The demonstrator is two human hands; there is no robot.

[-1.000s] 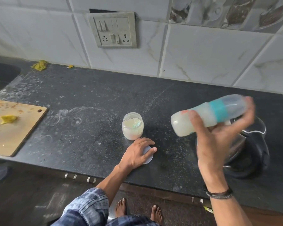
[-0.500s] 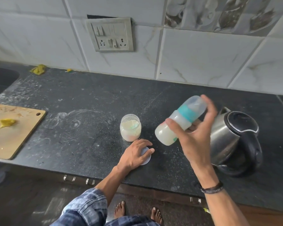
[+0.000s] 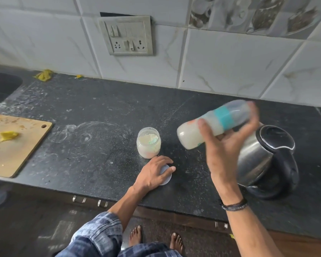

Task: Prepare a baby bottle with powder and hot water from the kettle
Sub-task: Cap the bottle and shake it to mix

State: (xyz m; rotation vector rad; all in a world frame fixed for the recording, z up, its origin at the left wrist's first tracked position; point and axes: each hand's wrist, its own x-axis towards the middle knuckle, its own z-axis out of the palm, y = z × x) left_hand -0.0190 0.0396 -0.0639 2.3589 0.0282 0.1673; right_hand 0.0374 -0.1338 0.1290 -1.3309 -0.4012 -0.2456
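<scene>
My right hand (image 3: 222,145) grips a baby bottle (image 3: 208,127) in the air, tilted almost sideways, cap end up to the right. The bottle has a teal ring and clear cap, holds milky white liquid, and is motion-blurred. An open jar of white powder (image 3: 148,142) stands on the black counter (image 3: 100,127) left of the bottle. My left hand (image 3: 154,172) rests on the jar's round pale lid (image 3: 166,178), which lies flat near the counter's front edge. A steel kettle with a black lid and handle (image 3: 267,160) stands behind my right hand.
A wooden cutting board (image 3: 17,145) with a yellow scrap lies at the left. A dark sink (image 3: 2,86) sits at the far left. A switch and socket plate (image 3: 126,36) is on the tiled wall. Yellow bits lie by the wall. White powder smears mark the counter.
The bottle has swung back and forth in my right hand: nearly level, then steeper and further left, now nearly level again. My left hand has stayed on the lid.
</scene>
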